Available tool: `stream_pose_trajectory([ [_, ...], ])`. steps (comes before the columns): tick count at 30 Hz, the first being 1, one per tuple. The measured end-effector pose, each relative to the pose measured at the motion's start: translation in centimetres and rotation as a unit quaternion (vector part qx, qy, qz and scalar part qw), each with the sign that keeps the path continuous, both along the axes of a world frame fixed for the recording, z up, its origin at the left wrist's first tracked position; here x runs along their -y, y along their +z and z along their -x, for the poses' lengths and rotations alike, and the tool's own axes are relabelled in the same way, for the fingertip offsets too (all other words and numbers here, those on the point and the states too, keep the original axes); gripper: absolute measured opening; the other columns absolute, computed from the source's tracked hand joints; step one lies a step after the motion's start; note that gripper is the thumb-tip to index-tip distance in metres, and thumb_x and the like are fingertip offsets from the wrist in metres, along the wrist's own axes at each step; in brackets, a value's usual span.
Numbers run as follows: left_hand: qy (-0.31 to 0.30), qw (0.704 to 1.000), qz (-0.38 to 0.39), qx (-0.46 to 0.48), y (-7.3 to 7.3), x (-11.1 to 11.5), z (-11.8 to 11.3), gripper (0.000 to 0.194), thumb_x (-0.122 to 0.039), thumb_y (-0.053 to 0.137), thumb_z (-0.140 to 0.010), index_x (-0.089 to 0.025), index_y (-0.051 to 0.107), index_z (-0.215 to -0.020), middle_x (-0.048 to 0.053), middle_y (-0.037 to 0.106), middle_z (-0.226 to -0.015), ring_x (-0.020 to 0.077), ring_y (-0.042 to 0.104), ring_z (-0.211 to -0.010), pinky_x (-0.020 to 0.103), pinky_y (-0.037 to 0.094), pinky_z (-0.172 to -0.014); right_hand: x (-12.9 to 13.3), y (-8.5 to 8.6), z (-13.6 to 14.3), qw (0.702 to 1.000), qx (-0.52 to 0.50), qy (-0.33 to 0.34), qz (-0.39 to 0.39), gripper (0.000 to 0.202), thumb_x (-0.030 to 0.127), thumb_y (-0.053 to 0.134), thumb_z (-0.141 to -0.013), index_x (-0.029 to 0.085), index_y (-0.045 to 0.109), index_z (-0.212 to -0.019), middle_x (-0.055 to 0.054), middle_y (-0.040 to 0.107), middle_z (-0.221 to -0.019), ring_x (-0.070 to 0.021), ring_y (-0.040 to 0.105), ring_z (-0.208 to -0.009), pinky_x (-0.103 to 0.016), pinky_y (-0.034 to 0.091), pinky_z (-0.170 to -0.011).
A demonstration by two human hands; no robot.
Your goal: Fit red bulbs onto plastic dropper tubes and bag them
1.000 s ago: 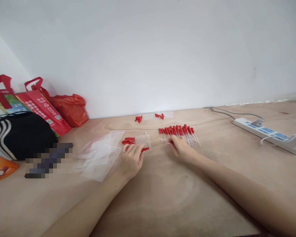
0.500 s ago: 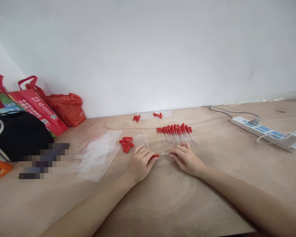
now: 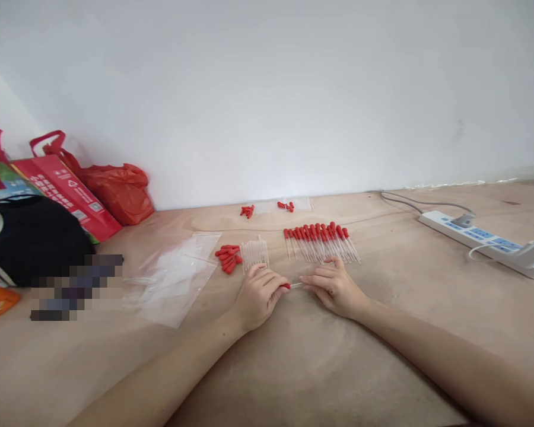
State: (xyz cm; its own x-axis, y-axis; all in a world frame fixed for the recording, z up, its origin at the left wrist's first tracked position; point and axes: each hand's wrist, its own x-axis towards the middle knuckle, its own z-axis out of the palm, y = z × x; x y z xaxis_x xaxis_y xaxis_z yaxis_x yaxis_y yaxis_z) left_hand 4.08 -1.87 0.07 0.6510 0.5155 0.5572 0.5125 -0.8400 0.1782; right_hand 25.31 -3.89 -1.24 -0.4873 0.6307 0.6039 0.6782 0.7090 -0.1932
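My left hand (image 3: pixel 261 295) pinches a red rubber dropper bulb (image 3: pixel 286 286), most of it hidden by the fingers. In my right hand (image 3: pixel 333 289) is a thin clear dropper tube (image 3: pixel 296 285), its end meeting the mouth of the bulb. How deep the tube sits in the bulb cannot be made out. Beyond my left hand lie loose red bulbs (image 3: pixel 228 257) beside a row of clear tubes (image 3: pixel 254 251). Past my right hand several droppers with red bulbs on them (image 3: pixel 320 234) lie side by side, bulbs pointing away from me.
Clear plastic bags (image 3: pixel 178 273) lie left of the loose bulbs. More red bulbs (image 3: pixel 247 211) and a clear bag (image 3: pixel 300 204) are near the wall. A white power strip (image 3: pixel 476 237) with cords stands right. Red bags (image 3: pixel 115 190) and a black bag (image 3: pixel 35 243) occupy the left.
The gap between bulb and tube has closed; the tube end now meets the bulb. The view has shifted slightly.
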Motion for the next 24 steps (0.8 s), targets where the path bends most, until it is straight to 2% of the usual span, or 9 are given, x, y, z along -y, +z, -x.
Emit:
stream_pose_trajectory([
  [8, -0.028, 0.999, 0.006, -0.015, -0.2, -0.1, 0.0, 0.024, -0.026, 0.037, -0.09, -0.019, 0.056, -0.078, -0.001, 0.064, -0.071, 0.0126, 0.056, -0.067, 0.037, 0.028, -0.091, -0.2, 0.1, -0.1, 0.999, 0.038, 0.007, -0.033, 0.021, 0.019, 0.042, -0.085, 0.02, 0.063, -0.086, 0.001, 0.062, -0.069, -0.009, 0.053, -0.065, -0.032, 0.023, -0.077],
  [17, -0.025, 0.999, -0.015, -0.031, -0.1, 0.2, 0.0, 0.023, -0.025, 0.037, -0.089, -0.019, 0.056, -0.077, -0.001, 0.063, -0.068, 0.0123, 0.056, -0.065, 0.038, 0.029, -0.092, 0.2, 0.8, 0.7, 0.985, 0.096, 0.005, -0.142, 0.027, 0.014, 0.036, -0.084, 0.016, 0.059, -0.07, 0.001, 0.051, -0.057, -0.01, 0.041, -0.055, -0.03, 0.021, -0.066],
  [24, -0.039, 0.999, -0.021, -0.028, -0.2, 0.2, -0.1, 0.023, -0.025, 0.037, -0.088, -0.018, 0.053, -0.075, 0.0, 0.061, -0.068, 0.013, 0.053, -0.063, 0.038, 0.031, -0.09, 0.4, 0.6, 1.6, 0.988, 0.086, 0.008, -0.131, 0.029, 0.016, 0.035, -0.084, 0.015, 0.055, -0.063, 0.001, 0.049, -0.056, -0.0095, 0.033, -0.049, -0.03, 0.018, -0.061],
])
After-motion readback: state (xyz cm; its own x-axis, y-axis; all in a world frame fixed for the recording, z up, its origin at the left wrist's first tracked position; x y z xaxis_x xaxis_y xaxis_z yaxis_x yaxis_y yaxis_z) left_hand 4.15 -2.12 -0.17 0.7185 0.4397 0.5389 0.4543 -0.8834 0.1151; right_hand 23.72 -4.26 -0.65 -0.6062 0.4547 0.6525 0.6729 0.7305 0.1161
